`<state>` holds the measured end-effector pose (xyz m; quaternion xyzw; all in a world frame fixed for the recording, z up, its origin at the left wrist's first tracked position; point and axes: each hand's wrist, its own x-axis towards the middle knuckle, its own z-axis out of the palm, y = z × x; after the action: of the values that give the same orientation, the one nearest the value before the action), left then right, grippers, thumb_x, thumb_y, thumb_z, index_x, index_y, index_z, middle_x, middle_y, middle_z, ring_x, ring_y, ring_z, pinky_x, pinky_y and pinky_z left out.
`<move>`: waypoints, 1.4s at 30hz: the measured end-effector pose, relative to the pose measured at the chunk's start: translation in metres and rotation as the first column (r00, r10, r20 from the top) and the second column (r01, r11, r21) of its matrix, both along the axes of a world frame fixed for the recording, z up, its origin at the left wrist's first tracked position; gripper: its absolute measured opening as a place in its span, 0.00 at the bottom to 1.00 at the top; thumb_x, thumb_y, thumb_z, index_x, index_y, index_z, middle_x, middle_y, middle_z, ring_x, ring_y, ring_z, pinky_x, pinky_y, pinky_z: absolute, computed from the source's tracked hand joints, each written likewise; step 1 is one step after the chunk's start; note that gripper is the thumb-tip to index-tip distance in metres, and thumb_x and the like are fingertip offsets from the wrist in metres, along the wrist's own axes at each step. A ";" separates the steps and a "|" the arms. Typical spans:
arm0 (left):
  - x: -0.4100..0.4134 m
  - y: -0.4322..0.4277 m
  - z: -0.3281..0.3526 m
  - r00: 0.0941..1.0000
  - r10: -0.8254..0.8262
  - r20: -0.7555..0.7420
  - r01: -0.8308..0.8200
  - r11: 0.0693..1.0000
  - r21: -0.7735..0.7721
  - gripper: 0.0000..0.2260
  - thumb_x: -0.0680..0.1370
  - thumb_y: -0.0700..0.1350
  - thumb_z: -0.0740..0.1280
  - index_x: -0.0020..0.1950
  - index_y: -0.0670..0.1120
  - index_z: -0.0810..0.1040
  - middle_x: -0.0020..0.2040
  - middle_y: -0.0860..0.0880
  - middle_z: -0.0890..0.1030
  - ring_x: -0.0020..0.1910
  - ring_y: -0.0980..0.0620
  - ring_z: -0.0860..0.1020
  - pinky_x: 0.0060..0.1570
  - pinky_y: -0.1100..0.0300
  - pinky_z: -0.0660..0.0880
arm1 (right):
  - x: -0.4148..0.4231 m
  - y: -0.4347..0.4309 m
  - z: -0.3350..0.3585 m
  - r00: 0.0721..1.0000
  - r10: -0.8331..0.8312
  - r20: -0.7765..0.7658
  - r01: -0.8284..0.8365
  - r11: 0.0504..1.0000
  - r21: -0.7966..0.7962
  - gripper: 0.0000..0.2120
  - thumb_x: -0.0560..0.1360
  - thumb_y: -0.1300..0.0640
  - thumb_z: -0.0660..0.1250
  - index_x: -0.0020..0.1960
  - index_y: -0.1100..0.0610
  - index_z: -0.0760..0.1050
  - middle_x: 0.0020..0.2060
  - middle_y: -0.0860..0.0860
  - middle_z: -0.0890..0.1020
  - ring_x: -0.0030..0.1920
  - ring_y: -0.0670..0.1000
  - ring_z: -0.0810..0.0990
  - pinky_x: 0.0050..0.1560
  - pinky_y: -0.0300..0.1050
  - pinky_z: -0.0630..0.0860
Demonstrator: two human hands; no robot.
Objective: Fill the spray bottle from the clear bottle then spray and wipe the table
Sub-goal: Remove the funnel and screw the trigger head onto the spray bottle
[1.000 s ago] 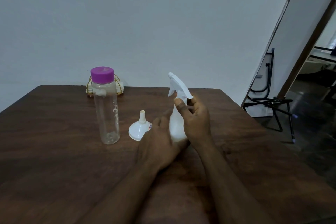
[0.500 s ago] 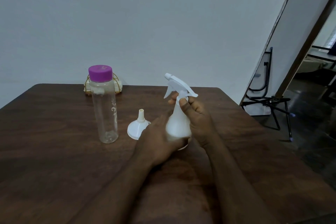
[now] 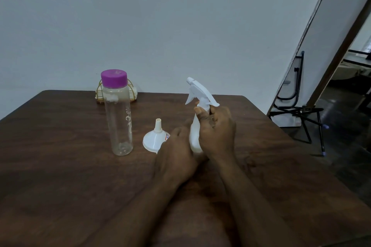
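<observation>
Both hands are clamped on the white spray bottle (image 3: pixel 194 136), which is upright near the middle of the dark wooden counter (image 3: pixel 60 166); the left hand (image 3: pixel 176 152) wraps its lower body, and the right hand (image 3: pixel 217 132) curls round the neck, thumb just under the trigger head (image 3: pixel 200 94) – the nozzle points left; the bottle's base is hidden behind the hands. Just left of the left hand a white funnel (image 3: pixel 154 139) rests mouth-down, spout up; further left the clear bottle (image 3: pixel 119 118) stands upright with its purple cap (image 3: pixel 114 78) on. Behind it, at the far edge, sits a gold wire napkin holder (image 3: pixel 132 92).
</observation>
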<state>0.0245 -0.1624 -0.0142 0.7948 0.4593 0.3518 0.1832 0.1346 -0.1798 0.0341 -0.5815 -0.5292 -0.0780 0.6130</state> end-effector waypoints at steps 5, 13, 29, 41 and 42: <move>-0.001 -0.003 -0.001 0.998 -0.004 0.058 0.003 1.000 0.025 0.25 0.74 0.56 0.70 0.70 0.52 0.72 0.62 0.52 0.78 0.57 0.51 0.79 0.51 0.60 0.72 | -0.010 0.000 -0.001 0.988 -0.142 0.052 0.138 0.987 0.080 0.16 0.77 0.50 0.71 0.40 0.63 0.79 0.36 0.49 0.78 0.43 0.53 0.74 0.42 0.41 0.62; 0.002 -0.005 -0.003 0.992 0.005 0.130 -0.008 1.000 0.022 0.41 0.65 0.70 0.56 0.75 0.53 0.69 0.64 0.53 0.79 0.57 0.51 0.80 0.54 0.57 0.75 | -0.001 0.003 -0.008 0.995 0.064 -0.076 -0.067 0.997 -0.032 0.14 0.79 0.43 0.67 0.42 0.51 0.72 0.32 0.42 0.73 0.34 0.44 0.73 0.35 0.36 0.66; -0.002 -0.002 -0.003 0.998 0.045 0.041 -0.046 0.998 0.034 0.41 0.72 0.61 0.74 0.78 0.50 0.62 0.67 0.53 0.76 0.60 0.52 0.78 0.49 0.59 0.74 | 0.014 0.008 -0.027 0.964 0.191 -0.187 -0.239 0.929 -0.282 0.20 0.71 0.33 0.74 0.54 0.46 0.81 0.48 0.43 0.87 0.49 0.43 0.85 0.48 0.42 0.80; -0.031 -0.008 0.004 0.985 0.157 0.066 -0.157 0.988 -0.009 0.20 0.74 0.51 0.75 0.65 0.55 0.79 0.48 0.60 0.82 0.51 0.57 0.80 0.49 0.57 0.78 | 0.016 0.009 -0.029 0.997 0.030 -0.075 -0.050 0.957 -0.285 0.33 0.70 0.24 0.65 0.51 0.53 0.79 0.46 0.48 0.83 0.48 0.51 0.81 0.46 0.49 0.77; -0.035 -0.009 0.005 0.980 0.177 0.094 -0.176 0.984 -0.019 0.16 0.74 0.49 0.74 0.61 0.54 0.81 0.44 0.62 0.80 0.48 0.59 0.80 0.49 0.58 0.78 | 0.015 0.008 -0.030 0.999 0.005 -0.051 -0.018 0.964 -0.266 0.33 0.70 0.24 0.65 0.53 0.54 0.79 0.48 0.49 0.83 0.50 0.52 0.80 0.48 0.49 0.77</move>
<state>-0.0103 -0.1718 -0.0094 0.7324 0.5204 0.4017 0.1770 0.1498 -0.1718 0.0043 -0.6573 -0.5227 0.0118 0.5429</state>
